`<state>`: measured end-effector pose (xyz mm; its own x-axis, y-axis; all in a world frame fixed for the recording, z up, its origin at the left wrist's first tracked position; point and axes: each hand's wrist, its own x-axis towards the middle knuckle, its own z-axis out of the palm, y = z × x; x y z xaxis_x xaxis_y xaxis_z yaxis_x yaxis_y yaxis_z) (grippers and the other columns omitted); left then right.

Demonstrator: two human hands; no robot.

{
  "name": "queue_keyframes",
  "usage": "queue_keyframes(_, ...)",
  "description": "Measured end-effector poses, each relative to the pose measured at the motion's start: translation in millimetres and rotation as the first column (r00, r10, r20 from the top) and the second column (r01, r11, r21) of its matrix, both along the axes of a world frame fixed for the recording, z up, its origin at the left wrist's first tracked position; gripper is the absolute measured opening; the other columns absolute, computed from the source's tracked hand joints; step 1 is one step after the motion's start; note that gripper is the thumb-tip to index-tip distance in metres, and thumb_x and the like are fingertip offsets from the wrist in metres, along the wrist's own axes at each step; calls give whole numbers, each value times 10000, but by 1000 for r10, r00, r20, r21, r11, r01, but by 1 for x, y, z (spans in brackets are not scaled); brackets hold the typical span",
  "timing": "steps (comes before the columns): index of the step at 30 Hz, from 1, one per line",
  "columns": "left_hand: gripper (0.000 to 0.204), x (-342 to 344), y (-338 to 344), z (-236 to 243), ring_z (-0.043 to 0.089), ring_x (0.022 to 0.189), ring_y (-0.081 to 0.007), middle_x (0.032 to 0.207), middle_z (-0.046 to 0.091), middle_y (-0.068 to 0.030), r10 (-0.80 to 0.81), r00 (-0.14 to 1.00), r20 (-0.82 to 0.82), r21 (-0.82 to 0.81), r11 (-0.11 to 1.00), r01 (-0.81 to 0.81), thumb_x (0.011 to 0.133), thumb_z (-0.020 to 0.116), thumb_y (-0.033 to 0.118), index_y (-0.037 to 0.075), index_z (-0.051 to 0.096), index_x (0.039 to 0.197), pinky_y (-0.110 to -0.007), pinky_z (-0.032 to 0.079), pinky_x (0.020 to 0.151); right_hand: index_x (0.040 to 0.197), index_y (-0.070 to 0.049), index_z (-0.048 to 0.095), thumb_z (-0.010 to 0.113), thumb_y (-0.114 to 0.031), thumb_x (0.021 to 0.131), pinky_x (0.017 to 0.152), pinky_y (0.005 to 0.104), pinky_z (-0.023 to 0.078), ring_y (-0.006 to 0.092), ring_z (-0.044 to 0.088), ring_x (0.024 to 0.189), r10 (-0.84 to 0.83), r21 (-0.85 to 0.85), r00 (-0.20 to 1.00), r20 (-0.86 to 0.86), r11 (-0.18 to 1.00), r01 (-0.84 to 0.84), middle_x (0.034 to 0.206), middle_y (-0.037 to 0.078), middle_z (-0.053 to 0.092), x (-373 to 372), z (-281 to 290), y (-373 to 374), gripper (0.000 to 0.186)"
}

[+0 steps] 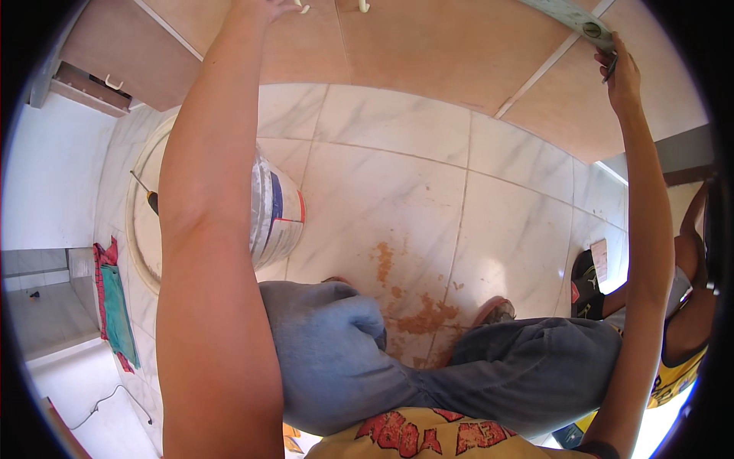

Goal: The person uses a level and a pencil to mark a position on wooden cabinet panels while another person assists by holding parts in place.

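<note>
Level (575,19): a long grey bar with a round window, up at the top right, in front of the tan tiles (428,46).
Right hand (625,80): arm reaches up and away; the fingers grip the bar's end, by a small dark thing (609,69).
Left hand (271,8): arm stretches up; the hand is partly cut off, near a white hook (303,8). I can't tell if it grips.
Floor (382,176): white with grey streaks and brown splats (419,317).
Room: bucket (283,218) with a screwdriver (153,201) on top, green cloth (118,306) left, another person (686,329) right.
</note>
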<state>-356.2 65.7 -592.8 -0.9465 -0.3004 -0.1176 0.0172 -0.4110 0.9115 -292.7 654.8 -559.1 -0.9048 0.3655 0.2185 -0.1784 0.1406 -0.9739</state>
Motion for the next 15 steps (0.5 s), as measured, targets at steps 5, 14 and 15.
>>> queue_keyframes(5,420,2,-7,4,431,1244,-375,1332,464,-157,1,999,48,40,999,-3,845,685,409,183,588,1185,-787,344,955,1149,-10,606,688,-376,924,618,239,444,123,645,799,24,-15,1000,16,1000,-24,951,62,672,6,-1,-9,437)
queue_keyframes(14,630,23,5,10,414,1264,-369,1378,404,-170,8,999,38,-117,993,-4,838,671,498,152,515,1341,-766,407,926,1151,-10,604,682,-358,931,599,235,431,120,635,799,114,-75,989,99,992,-106,960,67,665,16,-6,-6,419)
queue_keyframes(15,644,23,-3,10,395,1286,-363,1398,389,-167,-34,998,53,-91,995,39,841,668,506,158,503,1358,-759,409,936,1156,-12,603,681,-354,932,598,235,431,120,632,791,139,-78,980,140,989,-129,963,65,664,13,-8,-4,416)
